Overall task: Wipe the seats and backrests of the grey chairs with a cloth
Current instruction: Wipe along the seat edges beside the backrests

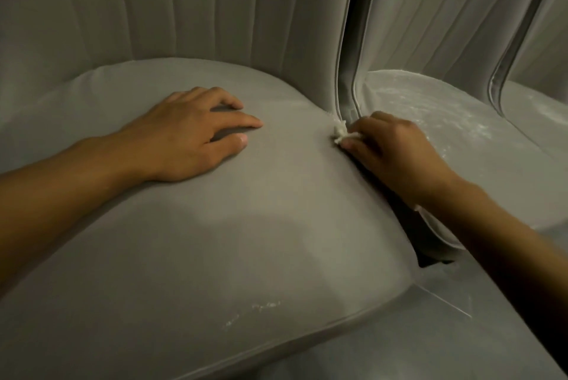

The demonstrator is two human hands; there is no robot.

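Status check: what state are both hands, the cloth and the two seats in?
near seat: few white specks near the front.
next seat: whitish streaks across it.
cloth: bunched, at near seat's right edge.
left hand: rests on near seat, holds nothing.
right hand: pinches cloth.

Dim, warm-grey light and a soft picture. A broad shadow falls across the front of the near seat cushion [246, 256]. Wide-angle bending curves the backrest [184, 11] ribs; fine detail is slightly blurred.

Only other stuff is the smooth grey floor [384, 349] at the lower right, with a thin pale line [442, 298] across it.
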